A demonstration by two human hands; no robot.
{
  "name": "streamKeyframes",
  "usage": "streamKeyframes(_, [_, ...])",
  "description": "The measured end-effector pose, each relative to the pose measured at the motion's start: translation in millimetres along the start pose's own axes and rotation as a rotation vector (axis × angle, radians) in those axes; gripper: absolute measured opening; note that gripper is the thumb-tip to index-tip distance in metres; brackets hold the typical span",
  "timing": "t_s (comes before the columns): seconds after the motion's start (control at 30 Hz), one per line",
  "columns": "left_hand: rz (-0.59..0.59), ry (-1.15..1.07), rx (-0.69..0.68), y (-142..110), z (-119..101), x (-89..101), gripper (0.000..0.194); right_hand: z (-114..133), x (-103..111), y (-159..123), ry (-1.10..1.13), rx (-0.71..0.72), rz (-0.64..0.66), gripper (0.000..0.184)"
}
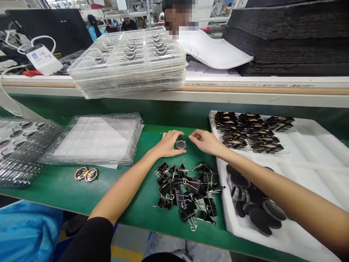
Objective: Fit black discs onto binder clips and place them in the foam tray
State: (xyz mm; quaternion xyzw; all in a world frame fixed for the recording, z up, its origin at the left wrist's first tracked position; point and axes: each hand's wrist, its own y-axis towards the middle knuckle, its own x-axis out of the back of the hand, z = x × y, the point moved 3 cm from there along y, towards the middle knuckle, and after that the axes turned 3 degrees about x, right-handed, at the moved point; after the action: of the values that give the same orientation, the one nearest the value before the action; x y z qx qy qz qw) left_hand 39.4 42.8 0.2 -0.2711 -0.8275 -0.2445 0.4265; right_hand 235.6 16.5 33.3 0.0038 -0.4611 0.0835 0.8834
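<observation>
A small round watch case (181, 145) with a dark face and a metallic rim sits on the green work surface, between the thumb and fingers of my left hand (170, 143). Just to its right, my right hand (204, 141) is closed in a pinch; whatever is between the fingertips, if anything, is too small to make out. Nearer to me lies a loose heap of black binder clips (188, 193). Two gold-rimmed watch cases (86, 174) lie on the green surface left of my left forearm.
At right a white foam tray (308, 174) holds rows of clipped pieces (251, 131) and loose dark discs (259, 214). Clear plastic trays (95, 142) stand at left, with more stacked on the shelf (131, 65). Black foam sheets (289, 36) are piled at back right. A person sits opposite.
</observation>
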Motion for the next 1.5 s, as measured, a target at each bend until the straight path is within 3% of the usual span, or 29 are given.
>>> streamKeyframes(0.13, [0.011, 0.023, -0.002, -1, -2, 0.3, 0.049, 1, 21, -44, -0.005, 0.163, 0.407, 0.038])
streamKeyframes(0.2, [0.024, 0.042, -0.014, -1, -3, -0.3, 0.050, 1, 26, -63, -0.021, 0.212, 0.496, 0.042])
streamKeyframes(0.33, [0.022, 0.068, -0.027, -1, -3, -1.7, 0.056, -1, 26, -76, 0.035, 0.266, 0.444, 0.043])
streamKeyframes(0.5, [0.009, 0.074, -0.031, -2, -1, -2.9, 0.060, -3, 43, -66, 0.119, 0.302, 0.340, 0.045])
streamKeyframes(0.57, [0.013, 0.072, -0.034, -1, -1, -3.1, 0.061, -2, 55, -53, 0.030, 0.310, 0.282, 0.043])
streamKeyframes(0.67, [0.019, 0.060, -0.035, -1, -2, -2.6, 0.060, 1, 60, -24, -0.281, 0.291, 0.291, 0.037])
streamKeyframes(0.77, [0.020, 0.029, -0.012, -1, -2, -1.6, 0.060, 9, 46, 5, -0.532, 0.255, 0.386, 0.031])
streamKeyframes(0.87, [0.010, 0.007, 0.004, -2, -1, -1.3, 0.063, 21, 27, 19, -0.595, 0.341, 0.453, 0.022])
streamKeyframes(0.97, [0.002, -0.001, 0.002, -2, 1, -2.7, 0.063, 23, 23, 19, -0.651, 0.347, 0.298, 0.030])
streamKeyframes(1.07, [0.000, -0.014, 0.001, -1, 2, -4.6, 0.062, 12, 26, 13, -0.676, 0.041, 0.074, 0.051])
streamKeyframes(1.17, [0.001, -0.017, 0.020, 0, 1, -4.9, 0.062, 2, 16, 8, -0.614, -0.196, 0.082, 0.070])
streamKeyframes(1.23, [-0.007, -0.006, 0.040, 0, 2, -3.0, 0.061, 3, 4, 9, -0.558, -0.166, 0.119, 0.060])
streamKeyframes(1.37, [0.029, 0.014, 0.048, -2, 4, 2.1, 0.061, 7, -10, 20, -0.355, 0.090, 0.153, 0.039])
streamKeyframes(1.43, [0.041, -0.008, 0.046, -3, 6, 3.7, 0.062, 4, -6, 28, -0.184, 0.044, 0.017, 0.042])
streamKeyframes(1.5, [0.023, -0.032, 0.045, -4, 7, 4.3, 0.061, 0, -2, 36, -0.008, -0.089, -0.173, 0.050])
